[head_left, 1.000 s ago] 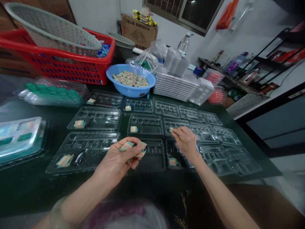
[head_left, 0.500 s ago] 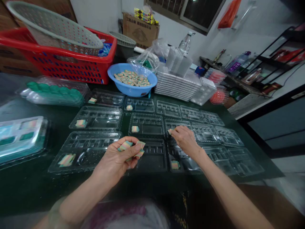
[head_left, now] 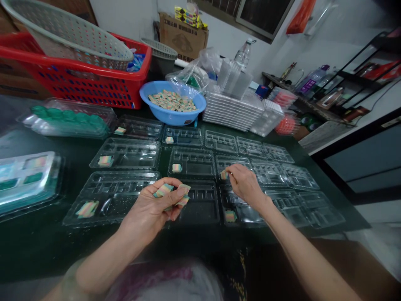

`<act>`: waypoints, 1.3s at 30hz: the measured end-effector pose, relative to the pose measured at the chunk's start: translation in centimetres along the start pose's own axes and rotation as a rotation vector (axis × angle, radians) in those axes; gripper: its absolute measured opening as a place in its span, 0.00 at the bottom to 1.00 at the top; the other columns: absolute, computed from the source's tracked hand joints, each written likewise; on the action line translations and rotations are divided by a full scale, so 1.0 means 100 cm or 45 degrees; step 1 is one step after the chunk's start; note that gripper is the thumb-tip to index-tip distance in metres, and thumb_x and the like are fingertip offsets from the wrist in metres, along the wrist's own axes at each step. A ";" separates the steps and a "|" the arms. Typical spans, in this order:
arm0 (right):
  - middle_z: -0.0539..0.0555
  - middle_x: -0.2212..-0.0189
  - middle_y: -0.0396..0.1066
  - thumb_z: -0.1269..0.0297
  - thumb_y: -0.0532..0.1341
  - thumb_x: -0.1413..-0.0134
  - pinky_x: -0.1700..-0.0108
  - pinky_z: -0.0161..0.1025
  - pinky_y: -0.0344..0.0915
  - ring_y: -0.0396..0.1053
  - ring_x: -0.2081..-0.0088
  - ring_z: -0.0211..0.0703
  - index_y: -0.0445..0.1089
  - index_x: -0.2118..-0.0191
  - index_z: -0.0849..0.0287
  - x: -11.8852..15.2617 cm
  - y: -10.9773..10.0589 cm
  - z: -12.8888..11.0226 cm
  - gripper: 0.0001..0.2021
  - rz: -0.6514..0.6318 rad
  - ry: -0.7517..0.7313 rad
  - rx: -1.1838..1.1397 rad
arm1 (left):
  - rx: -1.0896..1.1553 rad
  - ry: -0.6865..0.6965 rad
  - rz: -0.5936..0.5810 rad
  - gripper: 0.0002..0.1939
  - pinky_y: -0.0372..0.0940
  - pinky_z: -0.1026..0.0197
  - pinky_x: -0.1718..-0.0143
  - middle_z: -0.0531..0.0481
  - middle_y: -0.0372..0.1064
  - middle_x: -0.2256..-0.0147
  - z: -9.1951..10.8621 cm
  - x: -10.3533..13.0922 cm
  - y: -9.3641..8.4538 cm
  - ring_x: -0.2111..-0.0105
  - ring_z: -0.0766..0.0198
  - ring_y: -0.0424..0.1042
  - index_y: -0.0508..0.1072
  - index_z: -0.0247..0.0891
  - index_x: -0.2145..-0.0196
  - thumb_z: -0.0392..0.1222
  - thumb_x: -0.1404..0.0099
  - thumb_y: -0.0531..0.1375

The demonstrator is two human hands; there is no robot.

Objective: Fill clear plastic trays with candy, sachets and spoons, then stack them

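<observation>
My left hand (head_left: 156, 202) is closed around several small striped squares (head_left: 163, 190) in pastel green, yellow and pink, some poking out past the thumb. To its right, my right hand (head_left: 246, 184) has its fingers pinched at the edge of one striped square (head_left: 223, 174). That square is low in the left corner compartment of a clear plastic tray (head_left: 233, 161); whether it rests on the bottom is hard to see. Similar squares lie in corner compartments of other trays, such as a small stack (head_left: 87, 209) at the left and another (head_left: 230, 216) near the front.
Rows of clear trays (head_left: 191, 163) cover the dark green table (head_left: 34, 238). Behind stand a blue basin (head_left: 172, 117) of striped squares, a red basket (head_left: 94, 83) and stacked clear trays (head_left: 232, 110). Filled packs (head_left: 28, 184) sit at the left.
My right hand has drawn slightly to the right, so more of the square in the tray shows. My left hand keeps its hold, and the view has shifted a little.
</observation>
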State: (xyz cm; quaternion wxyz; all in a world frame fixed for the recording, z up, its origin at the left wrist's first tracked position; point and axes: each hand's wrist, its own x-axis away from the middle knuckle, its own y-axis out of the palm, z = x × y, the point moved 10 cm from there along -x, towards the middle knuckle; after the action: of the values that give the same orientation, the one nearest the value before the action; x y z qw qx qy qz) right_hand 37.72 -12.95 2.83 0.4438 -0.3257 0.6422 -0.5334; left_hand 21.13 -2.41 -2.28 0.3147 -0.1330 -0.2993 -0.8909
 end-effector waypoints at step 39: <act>0.55 0.67 0.66 0.71 0.52 0.45 0.63 0.37 0.60 0.64 0.65 0.41 0.70 0.61 0.59 0.011 0.015 0.027 0.11 0.148 0.223 -0.267 | -0.098 -0.139 -0.111 0.11 0.53 0.72 0.83 0.56 0.63 0.81 -0.014 0.002 0.013 0.81 0.72 0.63 0.68 0.38 0.71 0.42 0.50 0.66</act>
State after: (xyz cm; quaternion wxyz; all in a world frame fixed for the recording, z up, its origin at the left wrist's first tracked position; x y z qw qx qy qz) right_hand 39.88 -14.70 1.05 0.3799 -0.2848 0.7485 -0.4630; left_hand 21.70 -4.18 -2.71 0.2536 -0.1804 -0.2869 -0.9060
